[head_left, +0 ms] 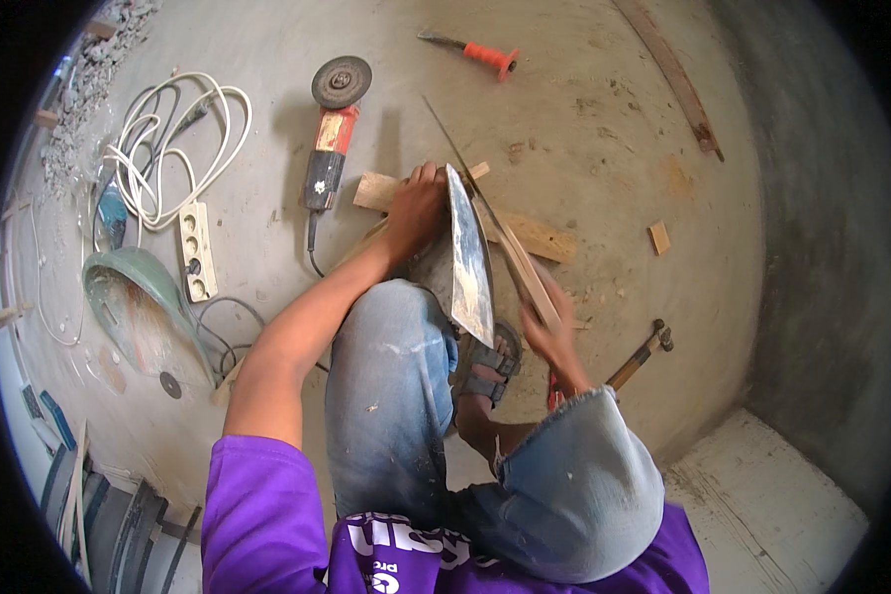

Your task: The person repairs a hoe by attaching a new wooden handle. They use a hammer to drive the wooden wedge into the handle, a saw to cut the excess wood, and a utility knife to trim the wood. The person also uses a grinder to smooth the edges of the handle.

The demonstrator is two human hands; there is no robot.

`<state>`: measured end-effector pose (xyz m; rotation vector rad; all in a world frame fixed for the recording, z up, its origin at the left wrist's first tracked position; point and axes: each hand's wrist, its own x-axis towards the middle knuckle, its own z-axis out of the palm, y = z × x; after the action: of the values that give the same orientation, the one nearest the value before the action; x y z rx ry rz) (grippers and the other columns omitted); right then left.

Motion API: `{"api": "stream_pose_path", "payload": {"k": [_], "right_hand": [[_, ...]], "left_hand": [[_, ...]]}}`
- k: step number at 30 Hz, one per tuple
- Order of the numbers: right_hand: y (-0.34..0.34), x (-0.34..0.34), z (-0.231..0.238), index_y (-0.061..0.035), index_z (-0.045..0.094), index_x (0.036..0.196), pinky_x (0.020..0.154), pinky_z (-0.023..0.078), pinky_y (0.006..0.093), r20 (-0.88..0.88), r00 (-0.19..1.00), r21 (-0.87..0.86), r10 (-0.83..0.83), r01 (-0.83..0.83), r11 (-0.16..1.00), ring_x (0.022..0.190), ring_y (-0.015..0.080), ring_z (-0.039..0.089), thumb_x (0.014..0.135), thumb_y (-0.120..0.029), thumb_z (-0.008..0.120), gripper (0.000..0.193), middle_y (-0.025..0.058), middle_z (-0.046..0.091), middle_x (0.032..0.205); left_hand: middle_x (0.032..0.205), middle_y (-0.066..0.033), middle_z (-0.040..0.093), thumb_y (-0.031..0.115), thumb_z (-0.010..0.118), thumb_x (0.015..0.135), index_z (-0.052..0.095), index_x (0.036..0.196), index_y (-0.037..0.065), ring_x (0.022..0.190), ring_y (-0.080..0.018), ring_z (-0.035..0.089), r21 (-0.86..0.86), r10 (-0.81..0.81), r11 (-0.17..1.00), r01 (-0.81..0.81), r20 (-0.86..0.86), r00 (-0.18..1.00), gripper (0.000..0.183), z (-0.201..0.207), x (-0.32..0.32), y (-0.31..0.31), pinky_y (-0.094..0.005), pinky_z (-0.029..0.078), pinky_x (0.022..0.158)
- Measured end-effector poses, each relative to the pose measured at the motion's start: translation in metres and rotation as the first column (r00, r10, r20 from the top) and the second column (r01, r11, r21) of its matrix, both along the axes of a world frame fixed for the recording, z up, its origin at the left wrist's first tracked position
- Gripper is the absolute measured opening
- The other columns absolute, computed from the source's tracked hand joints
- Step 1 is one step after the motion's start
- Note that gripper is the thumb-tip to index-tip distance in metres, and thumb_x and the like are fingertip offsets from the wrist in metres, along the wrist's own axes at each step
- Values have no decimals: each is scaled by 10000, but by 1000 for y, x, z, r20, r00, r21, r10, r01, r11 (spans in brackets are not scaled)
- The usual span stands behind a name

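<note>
My left hand point(421, 208) is closed at the upper end of a curved, shiny metal blade point(471, 262) with whitish smears; its fingertips are partly hidden. This blade stands up beside my left knee. My right hand point(549, 322), slightly blurred, grips the wooden lower part of a long tool point(523, 262). The tool's thin dark blade, seen nearly edge-on, slants up and left past the metal blade. Whether the two touch I cannot tell. Under both lies a wooden block point(535, 238) on the floor, and another piece of wood point(374, 191) juts out left of my left hand.
An angle grinder point(332, 148) stands ahead left, near a coiled white cable point(153, 148) and power strip point(197, 252). A green curved shell point(134, 267) lies left. A red-handled chisel point(485, 56) is far ahead; a hammer point(642, 354) lies right. A wall point(832, 247) bounds the right.
</note>
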<state>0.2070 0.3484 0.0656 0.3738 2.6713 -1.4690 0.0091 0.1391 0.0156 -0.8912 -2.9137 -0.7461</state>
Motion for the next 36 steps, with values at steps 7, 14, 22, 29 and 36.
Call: {"api": "stream_pose_path", "payload": {"k": [7, 14, 22, 29, 36], "right_hand": [[-2, 51, 48, 11, 581, 1298, 732, 501, 302, -122, 992, -66, -23, 15, 998, 788, 161, 629, 823, -41, 614, 479, 119, 689, 944], [45, 167, 40, 1, 589, 1304, 697, 496, 281, 299, 935, -83, -193, 226, 971, 721, 158, 631, 766, -42, 634, 541, 122, 702, 948], [85, 166, 101, 4, 595, 1308, 662, 498, 263, -147, 986, 26, -73, 78, 997, 630, 139, 617, 732, -8, 587, 576, 129, 714, 927], [43, 106, 94, -20, 562, 1358, 651, 487, 242, -2, 999, -96, -54, 54, 994, 632, 99, 582, 711, 19, 582, 649, 58, 634, 760], [47, 127, 102, -18, 571, 1350, 594, 460, 244, 239, 963, -243, -127, 186, 952, 599, 82, 547, 722, 6, 617, 630, 18, 602, 714]], "left_hand": [[992, -143, 562, 119, 582, 812, 584, 946, 10, 990, -313, 580, -55, -2, 998, 4, 41, 999, 173, 1, 2, -6, -420, 508, 791], [997, -150, 557, 185, 621, 814, 583, 951, 26, 985, -340, 570, 34, 99, 994, -100, 11, 995, 213, -11, 5, 1, -440, 512, 771], [1028, -167, 546, 164, 632, 822, 571, 1038, 28, 987, -377, 554, 93, 114, 988, -123, 97, 989, 262, 2, 4, 1, -459, 506, 772], [1024, -172, 522, 146, 633, 811, 557, 1069, 18, 972, -375, 537, 134, -18, 991, 16, 11, 1000, 297, -5, 5, 2, -464, 495, 757], [1064, -173, 544, 175, 625, 816, 551, 1038, 5, 1032, -356, 554, 62, 105, 992, -114, 123, 987, 289, -5, 4, -6, -436, 518, 804]]}}
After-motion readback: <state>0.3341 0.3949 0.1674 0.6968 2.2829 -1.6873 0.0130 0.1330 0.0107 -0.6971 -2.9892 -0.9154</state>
